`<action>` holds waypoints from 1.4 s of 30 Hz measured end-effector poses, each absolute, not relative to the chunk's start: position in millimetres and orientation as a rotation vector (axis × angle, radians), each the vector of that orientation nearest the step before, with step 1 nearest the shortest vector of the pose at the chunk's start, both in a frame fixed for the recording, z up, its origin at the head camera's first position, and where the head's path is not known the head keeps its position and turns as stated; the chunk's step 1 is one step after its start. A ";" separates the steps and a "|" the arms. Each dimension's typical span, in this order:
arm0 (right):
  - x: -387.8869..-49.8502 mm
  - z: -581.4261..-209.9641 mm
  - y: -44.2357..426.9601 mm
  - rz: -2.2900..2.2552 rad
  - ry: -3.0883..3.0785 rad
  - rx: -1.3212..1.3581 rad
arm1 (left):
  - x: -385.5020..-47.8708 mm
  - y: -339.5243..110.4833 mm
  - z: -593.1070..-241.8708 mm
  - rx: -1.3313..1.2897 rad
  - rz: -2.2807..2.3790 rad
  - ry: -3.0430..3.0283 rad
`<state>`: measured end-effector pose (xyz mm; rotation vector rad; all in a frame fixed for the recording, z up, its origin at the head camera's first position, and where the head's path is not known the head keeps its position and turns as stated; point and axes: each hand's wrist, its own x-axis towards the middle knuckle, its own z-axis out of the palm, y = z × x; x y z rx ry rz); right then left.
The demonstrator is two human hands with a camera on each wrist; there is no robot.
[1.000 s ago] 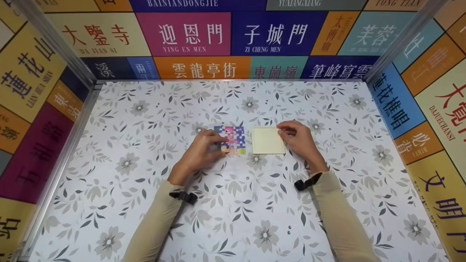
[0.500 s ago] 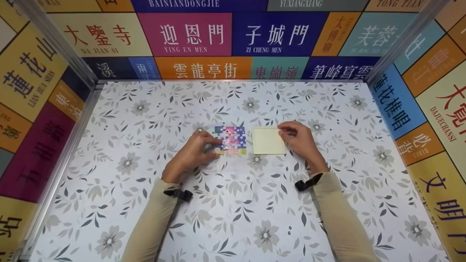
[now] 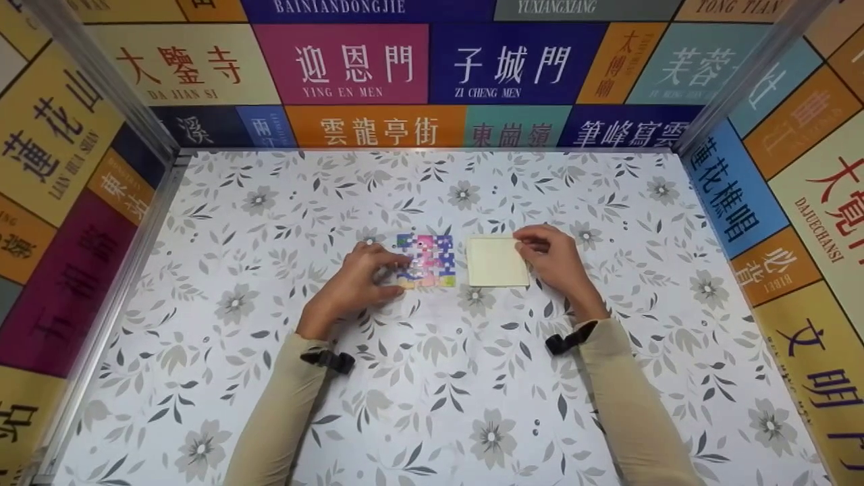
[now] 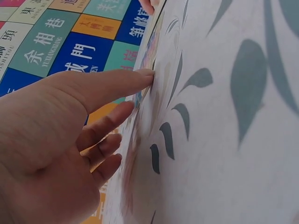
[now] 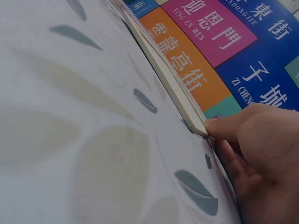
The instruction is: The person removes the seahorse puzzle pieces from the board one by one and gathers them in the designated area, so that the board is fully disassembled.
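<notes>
A small square jigsaw puzzle (image 3: pixel 433 262), pink, blue and yellow, lies flat with its pieces joined near the middle of the table. At its left edge is my left hand (image 3: pixel 354 280), thumb and index finger apart, fingertips at the lower left side. In the left wrist view the thumb of that hand (image 4: pixel 51 121) reaches straight out, the other fingers loosely bent. Just right of the puzzle, a narrow gap away, lies a shallow cream square tray (image 3: pixel 498 262). My right hand (image 3: pixel 557 260) pinches the tray's upper right corner; the right wrist view shows its thumb at the corner of the tray (image 5: pixel 173 86).
White cloth (image 3: pixel 405 405) with grey flowers and leaves covers the table. Panels with large printed characters (image 3: pixel 358 64) stand at the back and both sides, joined by metal corner posts (image 3: pixel 736 74). Each wrist wears a black strap (image 3: pixel 329 360).
My left hand has drawn back left from over the puzzle to its edge, uncovering more of the picture. The right hand and the tray stay in place.
</notes>
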<state>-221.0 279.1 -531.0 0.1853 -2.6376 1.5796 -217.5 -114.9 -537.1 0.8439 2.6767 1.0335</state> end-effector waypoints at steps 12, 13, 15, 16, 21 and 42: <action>-221.1 -531.9 277.4 1.553 -2.614 0.212 | -215.7 -121.8 -535.6 0.728 0.964 2.646; -221.2 -532.1 277.4 1.552 -2.615 0.210 | -216.0 -122.2 -535.8 0.724 0.966 2.646; -221.4 -533.0 277.4 1.546 -2.615 0.212 | -216.4 -122.4 -536.5 0.727 0.966 2.652; -221.5 -533.3 277.5 1.546 -2.615 0.213 | -216.4 -122.4 -536.6 0.728 0.966 2.655; -221.1 -532.9 277.4 1.543 -2.613 0.217 | -216.5 -121.5 -536.7 0.731 0.968 2.657; -225.6 -542.2 283.9 1.586 -2.607 0.177 | -222.8 -129.7 -536.0 0.695 1.128 2.795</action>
